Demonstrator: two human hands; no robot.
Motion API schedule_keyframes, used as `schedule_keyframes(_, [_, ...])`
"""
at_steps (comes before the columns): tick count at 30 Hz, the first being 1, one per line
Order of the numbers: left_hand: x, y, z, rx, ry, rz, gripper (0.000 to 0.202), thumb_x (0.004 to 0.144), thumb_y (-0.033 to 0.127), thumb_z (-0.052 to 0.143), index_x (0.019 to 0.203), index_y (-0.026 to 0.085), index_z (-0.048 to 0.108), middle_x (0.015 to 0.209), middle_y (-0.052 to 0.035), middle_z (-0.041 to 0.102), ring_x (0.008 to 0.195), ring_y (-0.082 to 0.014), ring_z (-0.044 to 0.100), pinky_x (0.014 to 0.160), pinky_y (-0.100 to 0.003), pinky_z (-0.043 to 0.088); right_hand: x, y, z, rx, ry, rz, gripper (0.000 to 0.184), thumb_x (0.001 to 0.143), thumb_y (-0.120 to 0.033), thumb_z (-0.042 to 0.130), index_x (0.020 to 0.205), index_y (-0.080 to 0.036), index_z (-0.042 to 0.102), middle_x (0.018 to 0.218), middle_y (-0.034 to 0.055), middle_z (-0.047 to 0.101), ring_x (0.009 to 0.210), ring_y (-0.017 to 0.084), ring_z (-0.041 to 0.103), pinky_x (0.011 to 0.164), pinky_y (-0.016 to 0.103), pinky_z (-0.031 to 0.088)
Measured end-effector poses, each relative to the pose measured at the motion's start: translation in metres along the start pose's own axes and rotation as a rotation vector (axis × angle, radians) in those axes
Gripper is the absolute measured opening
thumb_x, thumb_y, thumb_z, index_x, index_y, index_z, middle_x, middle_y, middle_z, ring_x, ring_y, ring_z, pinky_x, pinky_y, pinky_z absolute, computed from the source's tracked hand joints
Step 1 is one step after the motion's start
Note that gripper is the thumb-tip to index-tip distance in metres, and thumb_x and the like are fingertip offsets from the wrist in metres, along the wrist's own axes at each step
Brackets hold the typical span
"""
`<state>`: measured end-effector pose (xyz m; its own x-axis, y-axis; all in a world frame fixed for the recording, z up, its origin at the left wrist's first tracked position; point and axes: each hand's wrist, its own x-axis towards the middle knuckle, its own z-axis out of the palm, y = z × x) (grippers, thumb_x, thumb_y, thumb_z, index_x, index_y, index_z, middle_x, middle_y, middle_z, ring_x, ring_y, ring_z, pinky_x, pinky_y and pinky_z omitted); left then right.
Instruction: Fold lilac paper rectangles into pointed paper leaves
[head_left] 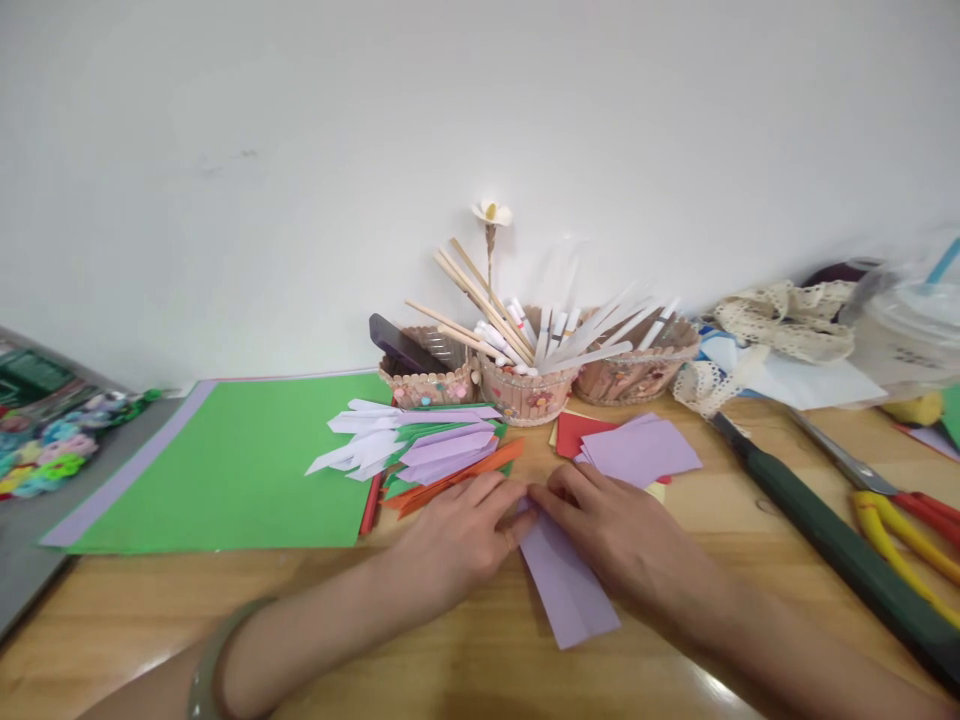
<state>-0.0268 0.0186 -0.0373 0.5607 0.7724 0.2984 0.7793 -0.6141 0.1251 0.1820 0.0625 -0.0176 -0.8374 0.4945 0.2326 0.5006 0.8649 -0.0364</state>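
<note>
A strip of light purple paper lies on the wooden table, its far end between my two hands. My left hand pinches the far left corner, fingers bent and pressed together. On the other side, my right hand has its thumb and fingers closed on the same end, and the fingertips of both hands nearly meet. The fingers cover the far edge of the paper. Just beyond my left hand is a pile of folded paper pieces in white, purple, green and orange. Past my right hand sits a stack of purple paper rectangles over red ones.
Large green sheets lie at left, near colourful small pieces. Decorated baskets with sticks and pens stand against the wall. At right are a dark green long-handled tool, scissors, lace ribbon and a plastic cup.
</note>
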Motion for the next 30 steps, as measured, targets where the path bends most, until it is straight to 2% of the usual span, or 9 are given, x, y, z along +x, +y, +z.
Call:
schedule_keyframes(5, [0.0, 0.001, 0.0, 0.086, 0.018, 0.038, 0.021, 0.099, 0.025, 0.04, 0.11, 0.021, 0.057, 0.112, -0.0069, 0.057, 0.104, -0.021, 0.055, 0.08, -0.033, 0.051, -0.002, 0.002, 0.003, 0.047, 0.073, -0.018, 0.029, 0.089, -0.01, 0.046, 0.116, -0.013, 0.053, 0.091, 0.0067, 0.057, 0.079, 0.018, 0.054, 0.064, 0.029, 0.046])
schedule_keyframes(9, [0.003, 0.002, -0.005, 0.176, 0.088, 0.117, 0.023, 0.099, 0.022, 0.038, 0.109, 0.018, 0.058, 0.105, -0.0087, 0.06, 0.096, -0.0223, 0.057, 0.073, -0.034, 0.053, -0.005, 0.001, 0.001, 0.07, 0.079, -0.025, 0.025, 0.091, -0.013, 0.042, 0.11, -0.014, 0.058, 0.088, 0.0079, 0.058, 0.076, 0.018, 0.055, 0.062, 0.029, 0.046])
schedule_keyframes(13, [0.004, 0.003, -0.008, 0.102, 0.149, 0.14, 0.022, 0.097, 0.018, 0.041, 0.104, 0.015, 0.062, 0.096, -0.0075, 0.063, 0.089, -0.0191, 0.058, 0.071, -0.03, 0.054, -0.005, -0.001, 0.001, 0.055, 0.113, -0.014, 0.023, 0.091, -0.013, 0.042, 0.104, -0.015, 0.061, 0.085, 0.0067, 0.058, 0.073, 0.017, 0.054, 0.059, 0.027, 0.044])
schedule_keyframes(16, [0.006, 0.006, -0.008, 0.044, 0.241, 0.093, 0.022, 0.093, 0.017, 0.044, 0.1, 0.01, 0.064, 0.087, -0.009, 0.065, 0.082, -0.019, 0.058, 0.07, -0.031, 0.055, -0.005, -0.003, 0.002, 0.023, 0.13, -0.018, 0.02, 0.091, -0.014, 0.044, 0.1, -0.015, 0.062, 0.085, 0.0061, 0.059, 0.073, 0.018, 0.053, 0.061, 0.029, 0.045])
schedule_keyframes(19, [0.008, 0.012, -0.008, 0.021, 0.303, -0.004, 0.025, 0.092, 0.027, 0.048, 0.095, 0.01, 0.066, 0.08, -0.0094, 0.065, 0.08, -0.0212, 0.058, 0.067, -0.033, 0.055, -0.005, -0.005, 0.003, 0.001, 0.143, -0.018, 0.018, 0.092, -0.017, 0.046, 0.101, -0.015, 0.062, 0.086, 0.006, 0.059, 0.075, 0.019, 0.054, 0.064, 0.031, 0.045])
schedule_keyframes(22, [0.01, 0.017, -0.009, 0.036, 0.296, -0.082, 0.03, 0.092, 0.037, 0.05, 0.091, 0.012, 0.066, 0.078, -0.009, 0.064, 0.08, -0.0232, 0.058, 0.064, -0.034, 0.054, -0.006, -0.007, 0.002, -0.023, 0.139, -0.016, 0.02, 0.092, -0.016, 0.046, 0.104, -0.015, 0.061, 0.085, 0.0059, 0.059, 0.075, 0.019, 0.054, 0.064, 0.032, 0.045])
schedule_keyframes(26, [0.011, 0.022, -0.012, 0.025, 0.302, -0.153, 0.033, 0.09, 0.042, 0.049, 0.088, 0.014, 0.066, 0.077, -0.0077, 0.063, 0.081, -0.0241, 0.058, 0.062, -0.033, 0.053, -0.006, -0.01, 0.0, -0.027, 0.14, -0.008, 0.019, 0.091, -0.015, 0.046, 0.102, -0.015, 0.061, 0.084, 0.0057, 0.059, 0.075, 0.02, 0.054, 0.062, 0.032, 0.046])
schedule_keyframes(30, [0.012, 0.022, -0.01, 0.114, 0.24, -0.164, 0.02, 0.088, 0.031, 0.053, 0.086, 0.015, 0.066, 0.077, -0.0064, 0.063, 0.08, -0.0223, 0.058, 0.056, -0.027, 0.051, -0.007, -0.009, 0.002, 0.008, 0.119, 0.005, 0.02, 0.092, -0.013, 0.044, 0.102, -0.015, 0.061, 0.085, 0.006, 0.059, 0.075, 0.019, 0.054, 0.063, 0.031, 0.046])
